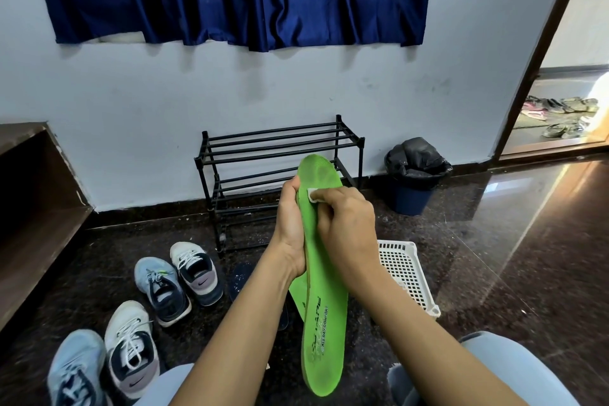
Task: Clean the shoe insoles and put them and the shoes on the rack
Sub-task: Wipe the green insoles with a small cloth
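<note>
We hold one green insole (324, 323) lengthwise, toe toward the rack (273, 142), heel toward us: our left hand (290, 227) grips its edge, our right hand (346, 227) pinches a white wipe (312, 194) onto it. Four sneakers (164, 290) sit left.

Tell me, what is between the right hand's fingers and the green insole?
A small white wipe, pressed by the right hand against the long green foam insole; the head view shows it.
</note>
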Available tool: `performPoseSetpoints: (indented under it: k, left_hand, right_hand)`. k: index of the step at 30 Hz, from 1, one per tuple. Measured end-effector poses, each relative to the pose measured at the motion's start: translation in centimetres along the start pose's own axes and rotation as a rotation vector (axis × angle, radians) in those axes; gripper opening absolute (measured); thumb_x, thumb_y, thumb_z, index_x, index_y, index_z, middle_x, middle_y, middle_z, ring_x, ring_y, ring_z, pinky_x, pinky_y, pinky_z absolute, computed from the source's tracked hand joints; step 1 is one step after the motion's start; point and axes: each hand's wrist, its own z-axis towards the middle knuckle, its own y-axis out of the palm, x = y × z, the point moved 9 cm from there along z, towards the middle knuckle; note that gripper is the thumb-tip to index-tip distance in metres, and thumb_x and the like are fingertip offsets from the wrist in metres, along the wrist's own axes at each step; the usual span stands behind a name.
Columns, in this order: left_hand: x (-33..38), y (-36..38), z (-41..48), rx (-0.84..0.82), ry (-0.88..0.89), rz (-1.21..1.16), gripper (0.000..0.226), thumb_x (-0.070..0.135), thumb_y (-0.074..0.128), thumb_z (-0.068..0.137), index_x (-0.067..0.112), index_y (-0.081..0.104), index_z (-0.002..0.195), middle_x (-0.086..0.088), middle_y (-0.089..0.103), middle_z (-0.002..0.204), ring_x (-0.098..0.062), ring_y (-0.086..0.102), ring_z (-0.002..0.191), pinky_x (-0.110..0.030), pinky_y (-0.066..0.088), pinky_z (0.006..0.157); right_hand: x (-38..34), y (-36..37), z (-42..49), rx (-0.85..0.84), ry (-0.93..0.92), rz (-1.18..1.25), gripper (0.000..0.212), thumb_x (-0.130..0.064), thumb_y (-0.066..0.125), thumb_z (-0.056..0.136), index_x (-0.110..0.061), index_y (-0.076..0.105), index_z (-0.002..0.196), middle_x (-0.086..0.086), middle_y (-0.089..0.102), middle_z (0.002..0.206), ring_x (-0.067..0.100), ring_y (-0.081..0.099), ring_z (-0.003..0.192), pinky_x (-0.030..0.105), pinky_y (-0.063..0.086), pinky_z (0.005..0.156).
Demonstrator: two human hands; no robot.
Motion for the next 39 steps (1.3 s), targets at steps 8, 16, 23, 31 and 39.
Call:
performPoseSetpoints:
  k: [8,16,23,31,39]
  left_hand:
    - [-0.3,0.2,-0.2,0.008,0.006,0.034,0.058,0.05,0.031,0.097,0.014,0.072,0.078,-0.006,0.071,0.072,-0.018,0.068,0.063,-0.024,0.051,0.059]
    - [0.1,-0.2,-0.1,0.011,0.014,0.006,0.06,0.05,0.031,0.096,0.016,0.071,0.069,-0.005,0.069,0.07,-0.018,0.066,0.063,-0.023,0.05,0.059]
    - [-0.2,-0.2,-0.2,0.024,-0.015,0.025,0.057,0.052,0.03,0.096,0.013,0.07,0.081,-0.006,0.07,0.073,-0.019,0.066,0.066,-0.026,0.05,0.064]
    - [-0.6,0.0,-0.1,0.03,-0.031,0.016,0.058,0.049,0.03,0.097,0.015,0.071,0.072,-0.007,0.069,0.068,-0.02,0.066,0.062,-0.026,0.048,0.061]
    - [-0.4,-0.3,0.0,0.028,-0.022,0.019,0.062,0.05,0.03,0.095,0.015,0.073,0.067,-0.006,0.069,0.068,-0.019,0.066,0.06,-0.025,0.049,0.06]
  right_hand:
    - [0.4,-0.7,1.3,0.034,0.001,0.008,0.021,-0.001,0.058,0.074,-0.007,0.074,0.086,0.009,0.07,0.081,0.028,0.063,0.079,0.022,0.037,0.073]
    - [-0.4,-0.1,0.5,0.003,-0.048,-0.039,0.022,-0.008,0.055,0.075,-0.009,0.074,0.085,0.007,0.068,0.077,0.026,0.062,0.076,0.027,0.042,0.066]
    - [-0.2,-0.3,0.2,0.018,-0.029,0.01,0.022,-0.005,0.056,0.074,-0.008,0.074,0.085,0.008,0.07,0.079,0.027,0.063,0.077,0.023,0.04,0.072]
    - [0.0,-0.2,1.5,0.0,-0.043,-0.024,0.022,-0.007,0.054,0.075,-0.007,0.074,0.085,0.011,0.068,0.078,0.03,0.062,0.075,0.032,0.052,0.063]
    - [-0.6,0.0,0.5,-0.02,-0.051,-0.011,0.023,-0.007,0.054,0.074,-0.007,0.074,0.085,0.009,0.068,0.077,0.028,0.062,0.075,0.029,0.044,0.068]
